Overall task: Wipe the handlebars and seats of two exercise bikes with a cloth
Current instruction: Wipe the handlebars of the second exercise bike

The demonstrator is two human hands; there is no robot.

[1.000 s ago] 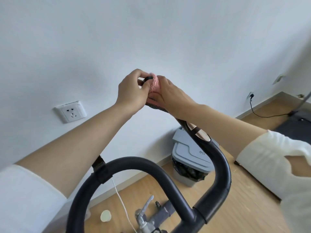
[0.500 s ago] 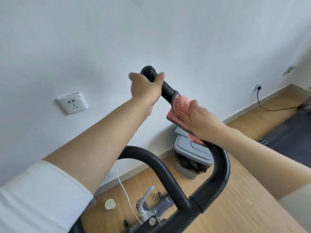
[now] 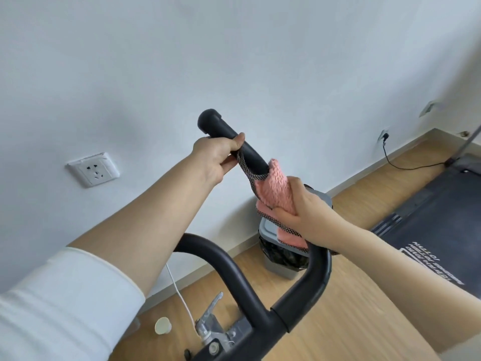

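Head view: two bare hands work one black handlebar (image 3: 250, 152) rising toward a white wall (image 3: 234, 61). Left hand (image 3: 218, 157) is curled around the bar near its capped far end, pinching an edge of the single pink cloth (image 3: 276, 188). Right hand (image 3: 304, 204), nearer, is closed tight over the cloth, wrapped around the bar. Behind: one grey bin (image 3: 281, 259), one wall socket (image 3: 93, 169), one paper cup (image 3: 162, 325) on the wooden floor (image 3: 351, 295), one treadmill (image 3: 437, 217) at right.
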